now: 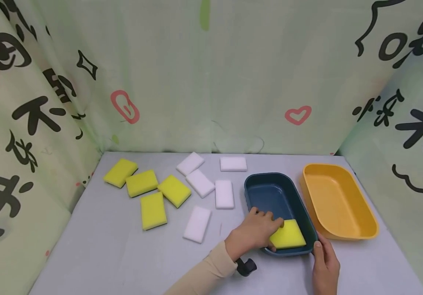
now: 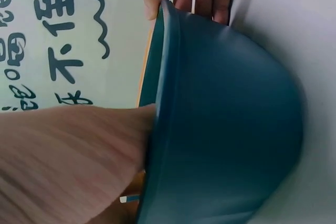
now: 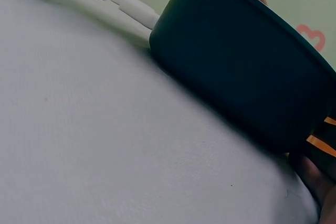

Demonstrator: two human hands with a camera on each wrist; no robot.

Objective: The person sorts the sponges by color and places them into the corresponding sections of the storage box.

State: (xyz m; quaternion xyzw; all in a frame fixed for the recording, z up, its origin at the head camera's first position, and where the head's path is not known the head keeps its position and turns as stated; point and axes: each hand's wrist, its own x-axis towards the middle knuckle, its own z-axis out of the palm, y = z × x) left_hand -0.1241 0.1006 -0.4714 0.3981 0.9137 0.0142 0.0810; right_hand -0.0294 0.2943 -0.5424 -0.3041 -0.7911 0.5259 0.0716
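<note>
Pinching a yellow sponge (image 1: 291,236) inside the dark-blue tub (image 1: 268,196): left hand (image 1: 254,229). Right hand (image 1: 326,263) grips its near corner, presumably steadying it.

Your left sleeve (image 1: 207,270) is light tan and plain, and a little black gadget (image 1: 247,267) (sort of lumpy) pokes out beside it.

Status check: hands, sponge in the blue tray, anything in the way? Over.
Left hand gripping yellow sponge. Right hand holding blue tray. Sponge in near end. Orange tray alongside, seemingly not blocking.
</note>
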